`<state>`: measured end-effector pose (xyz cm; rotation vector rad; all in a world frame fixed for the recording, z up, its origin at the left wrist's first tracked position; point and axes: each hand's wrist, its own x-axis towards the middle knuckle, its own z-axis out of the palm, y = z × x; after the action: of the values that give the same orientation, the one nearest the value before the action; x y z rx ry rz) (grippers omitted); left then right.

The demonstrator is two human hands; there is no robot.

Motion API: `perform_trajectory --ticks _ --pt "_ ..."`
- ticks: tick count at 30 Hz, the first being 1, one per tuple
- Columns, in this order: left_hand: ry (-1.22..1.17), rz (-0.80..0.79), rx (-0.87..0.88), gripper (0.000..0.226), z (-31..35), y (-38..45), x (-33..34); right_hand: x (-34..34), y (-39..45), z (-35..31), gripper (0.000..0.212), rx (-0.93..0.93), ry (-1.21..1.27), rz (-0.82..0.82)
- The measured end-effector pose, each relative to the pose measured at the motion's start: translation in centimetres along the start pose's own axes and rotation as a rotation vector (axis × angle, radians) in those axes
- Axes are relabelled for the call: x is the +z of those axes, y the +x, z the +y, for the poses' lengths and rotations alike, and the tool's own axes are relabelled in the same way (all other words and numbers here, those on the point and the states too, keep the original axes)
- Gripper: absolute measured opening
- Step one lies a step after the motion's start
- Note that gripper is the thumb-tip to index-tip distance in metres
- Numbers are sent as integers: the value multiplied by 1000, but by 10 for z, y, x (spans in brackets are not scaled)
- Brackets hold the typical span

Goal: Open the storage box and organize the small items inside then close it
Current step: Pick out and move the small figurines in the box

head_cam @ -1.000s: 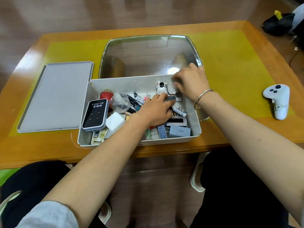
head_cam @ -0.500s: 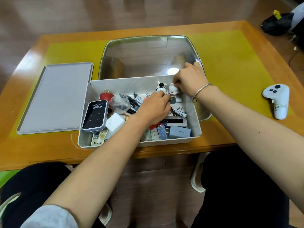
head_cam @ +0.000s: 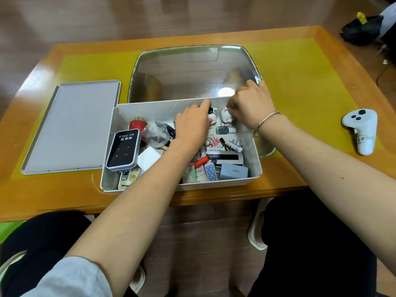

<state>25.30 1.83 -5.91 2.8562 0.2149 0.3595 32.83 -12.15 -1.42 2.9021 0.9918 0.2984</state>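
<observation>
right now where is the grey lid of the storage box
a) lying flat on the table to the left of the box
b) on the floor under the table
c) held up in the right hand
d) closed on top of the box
a: the grey lid lies flat on the table, just left of the open storage box, while both hands reach inside the box.

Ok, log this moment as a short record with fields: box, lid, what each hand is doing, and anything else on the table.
box: white storage box, open, cluttered with small items
lid: grey lid, flat on the table left of the box
left hand: left hand at the black-and-white figurine; grip hidden
right hand: right hand pinching the white figurine
other: white controller at the right
</observation>
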Motion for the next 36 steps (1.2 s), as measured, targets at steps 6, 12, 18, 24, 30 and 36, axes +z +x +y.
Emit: perform_trajectory --ticks 6,12,18,24,30,36 --pt "69 2 21 25 1 7 0 2 0 -3 19 23 1 -9" --pt "80 -2 24 26 7 11 3 4 -4 -6 18 64 -37 -1" --pt "3 -8 39 21 6 9 7 3 -4 -5 19 39 -40 -11" --pt "-44 -13 49 18 6 8 8 3 -5 -4 20 19 -20 -2" --pt "-47 -21 46 20 9 9 7 5 -4 -5 18 -2 -34 10" --pt "-34 -13 43 25 6 7 5 4 -4 -4 19 19 -28 -11"
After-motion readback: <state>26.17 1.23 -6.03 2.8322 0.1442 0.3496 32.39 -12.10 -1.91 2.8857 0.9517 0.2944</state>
